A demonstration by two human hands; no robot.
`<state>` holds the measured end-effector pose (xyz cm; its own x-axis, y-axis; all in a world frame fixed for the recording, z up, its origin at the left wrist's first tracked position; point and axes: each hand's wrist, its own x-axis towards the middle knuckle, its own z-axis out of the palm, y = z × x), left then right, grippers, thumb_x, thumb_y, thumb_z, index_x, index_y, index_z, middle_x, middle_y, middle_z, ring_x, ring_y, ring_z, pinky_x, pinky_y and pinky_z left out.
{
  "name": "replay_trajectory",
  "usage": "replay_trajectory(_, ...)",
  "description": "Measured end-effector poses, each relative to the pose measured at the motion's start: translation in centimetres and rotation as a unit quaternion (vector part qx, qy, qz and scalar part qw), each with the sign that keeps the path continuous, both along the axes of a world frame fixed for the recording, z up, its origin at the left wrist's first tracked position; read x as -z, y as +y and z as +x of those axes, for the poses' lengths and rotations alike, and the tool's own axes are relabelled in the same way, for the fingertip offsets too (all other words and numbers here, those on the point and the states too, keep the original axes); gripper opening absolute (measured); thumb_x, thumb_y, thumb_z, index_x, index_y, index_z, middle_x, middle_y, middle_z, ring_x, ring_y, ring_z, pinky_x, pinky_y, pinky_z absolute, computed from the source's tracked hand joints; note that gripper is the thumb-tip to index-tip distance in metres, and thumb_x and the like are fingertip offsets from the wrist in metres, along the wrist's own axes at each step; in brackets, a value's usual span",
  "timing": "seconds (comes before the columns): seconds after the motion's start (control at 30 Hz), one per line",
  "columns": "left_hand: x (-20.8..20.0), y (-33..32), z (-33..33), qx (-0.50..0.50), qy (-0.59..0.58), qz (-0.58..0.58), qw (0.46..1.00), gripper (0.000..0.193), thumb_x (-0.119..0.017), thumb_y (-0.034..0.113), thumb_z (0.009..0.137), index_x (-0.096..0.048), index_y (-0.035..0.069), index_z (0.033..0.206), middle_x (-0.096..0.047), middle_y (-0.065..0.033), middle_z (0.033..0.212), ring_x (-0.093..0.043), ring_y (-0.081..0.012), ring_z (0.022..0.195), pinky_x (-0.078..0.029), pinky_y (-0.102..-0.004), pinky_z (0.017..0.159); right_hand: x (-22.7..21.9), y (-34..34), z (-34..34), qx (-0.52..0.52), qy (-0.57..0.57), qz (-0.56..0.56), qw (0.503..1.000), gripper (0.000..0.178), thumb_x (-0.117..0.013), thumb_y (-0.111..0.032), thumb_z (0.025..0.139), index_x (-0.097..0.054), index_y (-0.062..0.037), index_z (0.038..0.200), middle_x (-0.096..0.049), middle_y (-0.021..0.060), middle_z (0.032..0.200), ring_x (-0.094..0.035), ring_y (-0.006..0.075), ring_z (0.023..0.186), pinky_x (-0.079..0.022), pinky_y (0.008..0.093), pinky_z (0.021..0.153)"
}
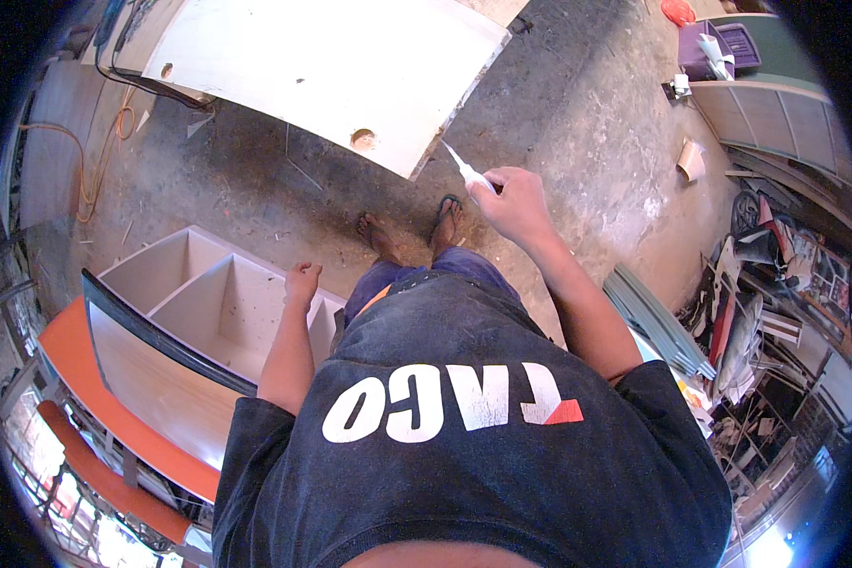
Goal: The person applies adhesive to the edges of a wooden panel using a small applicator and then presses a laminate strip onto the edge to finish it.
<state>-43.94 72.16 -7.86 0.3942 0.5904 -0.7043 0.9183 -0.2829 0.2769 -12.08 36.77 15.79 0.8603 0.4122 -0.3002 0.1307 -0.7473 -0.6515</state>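
Observation:
My right hand is closed around a small white squeeze bottle with a long pointed nozzle. The nozzle tip points up and left, close to the front right edge of a large white board. This board has a round hole near its front edge and a smaller one toward its left end. My left hand hangs loosely with its fingers slightly curled and nothing visible in it. It is beside an open pale cabinet box with compartments.
An orange-edged panel lies left of the cabinet box. An orange cord and dark cables are at the far left. Purple crates stand at the far right, above piled scrap. Grey strips lie by my right elbow.

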Motion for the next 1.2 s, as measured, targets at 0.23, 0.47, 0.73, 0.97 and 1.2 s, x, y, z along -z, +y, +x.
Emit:
replay_trajectory(0.23,-0.1,-0.1,0.1,-0.002,0.014,-0.003,1.0,0.058,-0.077,0.042,0.083,-0.072,0.004,0.127,-0.072,-0.0243,0.122,-0.068,-0.0373,0.116,-0.053,-0.0444,0.101,-0.6,0.2,0.4,0.017,0.002,-0.005,1.0,0.035,-0.067,-0.033,0.089,-0.072,0.0007,0.08,-0.066,0.0245,0.075,-0.067,0.0429,0.073,-0.05,0.05,0.067)
replay_trajectory(0.47,0.2,0.0,0.2,-0.006,0.006,-0.012,1.0,0.059,-0.077,0.042,0.083,-0.071,0.003,0.127,-0.071,-0.0256,0.124,-0.068,-0.0377,0.116,-0.052,-0.0447,0.101,0.4,-0.2,0.3,0.005,-0.021,0.011,1.0,0.035,-0.071,-0.03,0.088,-0.068,0.0035,0.079,-0.061,0.021,0.07,-0.06,0.0349,0.063,-0.045,0.0435,0.06)
replay_trajectory(0.73,0.0,-0.3,0.7,-0.008,0.01,-0.011,1.0,0.059,-0.077,0.041,0.084,-0.071,0.002,0.126,-0.07,-0.0255,0.125,-0.067,-0.0376,0.117,-0.051,-0.0451,0.103,-0.4,-0.1,0.5,0.007,0.004,-0.014,1.0,0.037,-0.067,-0.033,0.088,-0.07,0.0015,0.077,-0.065,0.025,0.075,-0.066,0.0442,0.072,-0.049,0.0511,0.068)
replay_trajectory(0.97,0.0,0.1,0.8,-0.013,-0.004,-0.012,1.0,0.057,-0.077,0.039,0.084,-0.071,0.001,0.127,-0.071,-0.0251,0.125,-0.068,-0.0371,0.117,-0.052,-0.0446,0.102,-0.6,-0.4,1.2,0.08,0.028,0.012,0.996,0.037,-0.067,-0.034,0.088,-0.071,0.0016,0.079,-0.065,0.0245,0.073,-0.066,0.0425,0.069,-0.049,0.0489,0.065)
replay_trajectory(1.2,0.1,0.2,1.0,-0.016,-0.006,-0.018,1.0,0.056,-0.078,0.039,0.083,-0.072,0.003,0.125,-0.071,-0.0245,0.123,-0.068,-0.0371,0.115,-0.053,-0.0452,0.1,-0.3,-0.2,2.7,0.081,0.003,0.001,0.997,0.037,-0.067,-0.034,0.088,-0.071,0.0014,0.079,-0.065,0.0235,0.072,-0.066,0.0411,0.067,-0.049,0.0478,0.064)
